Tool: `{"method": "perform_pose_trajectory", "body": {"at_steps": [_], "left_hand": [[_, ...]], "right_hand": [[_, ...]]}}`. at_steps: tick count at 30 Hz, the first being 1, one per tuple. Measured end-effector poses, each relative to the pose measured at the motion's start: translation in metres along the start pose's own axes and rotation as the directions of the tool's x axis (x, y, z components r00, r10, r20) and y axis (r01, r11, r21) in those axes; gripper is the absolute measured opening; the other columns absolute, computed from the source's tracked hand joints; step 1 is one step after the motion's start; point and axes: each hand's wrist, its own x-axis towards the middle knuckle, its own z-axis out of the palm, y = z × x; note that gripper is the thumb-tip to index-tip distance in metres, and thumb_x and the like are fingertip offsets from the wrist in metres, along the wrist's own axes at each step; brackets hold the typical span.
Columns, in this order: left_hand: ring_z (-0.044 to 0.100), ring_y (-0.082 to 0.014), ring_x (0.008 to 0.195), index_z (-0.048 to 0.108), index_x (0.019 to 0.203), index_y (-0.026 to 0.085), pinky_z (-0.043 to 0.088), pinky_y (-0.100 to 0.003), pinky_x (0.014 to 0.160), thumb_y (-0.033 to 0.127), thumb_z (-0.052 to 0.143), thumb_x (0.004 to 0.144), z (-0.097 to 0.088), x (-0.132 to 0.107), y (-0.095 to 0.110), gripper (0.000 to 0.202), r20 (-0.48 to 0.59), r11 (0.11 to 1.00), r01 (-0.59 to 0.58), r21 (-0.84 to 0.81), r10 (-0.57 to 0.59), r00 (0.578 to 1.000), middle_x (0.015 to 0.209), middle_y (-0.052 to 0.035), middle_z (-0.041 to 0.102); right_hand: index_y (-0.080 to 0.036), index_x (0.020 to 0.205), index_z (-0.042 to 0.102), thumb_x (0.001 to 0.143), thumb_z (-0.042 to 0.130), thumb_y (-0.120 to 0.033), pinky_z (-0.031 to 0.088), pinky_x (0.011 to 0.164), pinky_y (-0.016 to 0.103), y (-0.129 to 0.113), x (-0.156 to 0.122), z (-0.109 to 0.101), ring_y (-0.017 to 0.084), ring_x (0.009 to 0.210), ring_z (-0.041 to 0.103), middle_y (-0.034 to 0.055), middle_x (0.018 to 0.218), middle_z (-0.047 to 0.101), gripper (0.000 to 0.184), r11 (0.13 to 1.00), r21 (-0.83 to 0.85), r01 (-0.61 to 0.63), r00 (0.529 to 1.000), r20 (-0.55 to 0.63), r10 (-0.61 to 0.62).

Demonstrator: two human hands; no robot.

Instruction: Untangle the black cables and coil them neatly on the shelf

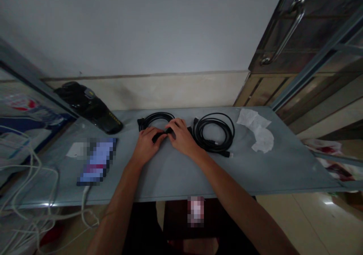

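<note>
A coiled black cable (159, 115) lies on the grey tabletop, with a plug end at its left side. Both of my hands are at the near side of this coil. My left hand (148, 142) is closed on a black section of it, thumb and fingers pinched together. Right beside it, my right hand (181, 135) is closed around another part of the same cable; the fingers hide much of the loop. A second black cable coil (233, 131) rests just right of my right hand, its plug ends showing at the upper left and lower right.
A black bottle (96, 109) leans at the back left, near a blurred phone (98, 160) with a white cord. White cables (31, 172) tangle at the far left. Crumpled tissue (256, 128) lies at right. The table's front edge (187, 198) is close to me; a wall stands behind.
</note>
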Motion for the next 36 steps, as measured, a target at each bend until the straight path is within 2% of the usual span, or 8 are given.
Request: {"method": "perform_pose_trajectory", "body": {"at_steps": [3,6,12,14,17,23,31,36], "left_hand": [[0.077,-0.0324,0.107,0.08,0.112,0.026,0.056,-0.051,0.103,0.043,0.069,0.109,0.001,-0.001,-0.003,0.021,-0.028,1.0,0.014,0.005,-0.014,0.999,0.111,-0.0087,0.083],[0.076,-0.033,0.111,0.08,0.113,0.024,0.055,-0.052,0.105,0.044,0.071,0.109,0.003,-0.003,-0.005,0.023,-0.034,1.0,0.025,-0.013,-0.026,0.999,0.113,-0.0087,0.083],[0.075,-0.0349,0.115,0.08,0.111,0.024,0.051,-0.055,0.108,0.042,0.073,0.108,0.007,-0.005,-0.007,0.02,-0.057,1.0,0.029,-0.006,-0.029,0.998,0.115,-0.0098,0.082],[0.074,-0.0353,0.116,0.08,0.112,0.024,0.052,-0.055,0.108,0.041,0.075,0.106,0.009,-0.006,-0.008,0.019,-0.064,1.0,0.018,-0.019,-0.019,0.998,0.115,-0.0098,0.082],[0.073,-0.0356,0.117,0.079,0.114,0.024,0.053,-0.054,0.11,0.041,0.082,0.102,0.009,-0.006,-0.009,0.021,-0.093,0.999,-0.01,-0.045,0.005,0.996,0.116,-0.01,0.081],[0.073,-0.0333,0.114,0.078,0.114,0.024,0.055,-0.053,0.11,0.045,0.081,0.103,0.003,-0.004,0.001,0.023,-0.19,0.992,-0.087,-0.086,0.069,0.979,0.115,-0.0094,0.08],[0.074,-0.0292,0.1,0.076,0.098,0.024,0.058,-0.048,0.099,0.04,0.074,0.107,-0.002,-0.003,0.008,0.018,-0.261,0.992,-0.085,-0.092,0.058,0.963,0.099,-0.0072,0.08],[0.073,-0.0279,0.093,0.075,0.094,0.024,0.059,-0.045,0.095,0.044,0.072,0.107,-0.005,-0.003,0.009,0.024,-0.289,0.994,-0.07,-0.085,0.042,0.956,0.094,-0.0067,0.077]], "right_hand": [[-0.024,0.129,0.069,0.108,0.066,-0.017,0.053,0.121,0.052,-0.014,-0.004,-0.023,0.031,0.133,0.059,0.0127,0.134,0.065,0.022,0.998,-0.027,0.054,0.997,-0.051,-0.056],[-0.023,0.133,0.067,0.114,0.061,-0.026,0.054,0.118,0.053,-0.021,-0.022,-0.054,0.031,0.128,0.062,0.0136,0.131,0.067,0.021,0.986,-0.144,0.081,0.991,-0.092,-0.095],[-0.019,0.151,0.058,0.111,0.067,-0.049,0.056,0.113,0.064,0.007,-0.093,-0.101,0.043,0.136,0.061,0.023,0.145,0.064,0.051,0.897,-0.439,-0.057,0.994,-0.105,0.012],[-0.018,0.148,0.06,0.111,0.066,-0.054,0.058,0.108,0.065,0.018,-0.11,-0.105,0.043,0.127,0.066,0.0218,0.136,0.069,0.052,0.873,-0.48,-0.084,0.996,-0.068,0.058],[-0.021,0.136,0.068,0.112,0.066,-0.05,0.06,0.106,0.06,0.024,-0.118,-0.105,0.039,0.117,0.07,0.0164,0.121,0.074,0.038,0.864,-0.497,-0.079,0.996,-0.004,0.088],[-0.022,0.129,0.072,0.115,0.063,-0.044,0.061,0.106,0.055,0.02,-0.113,-0.104,0.037,0.115,0.072,0.0152,0.12,0.076,0.028,0.861,-0.503,-0.069,0.997,-0.009,0.074],[-0.023,0.13,0.072,0.12,0.052,-0.053,0.065,0.096,0.046,0.026,-0.116,-0.108,0.032,0.107,0.08,0.0134,0.123,0.081,0.037,0.921,-0.343,-0.186,0.975,-0.182,0.129],[-0.023,0.13,0.073,0.117,0.056,-0.055,0.064,0.102,0.047,0.026,-0.115,-0.111,0.031,0.111,0.08,0.0134,0.127,0.082,0.039,0.945,-0.23,-0.232,0.953,-0.249,0.174]]}}
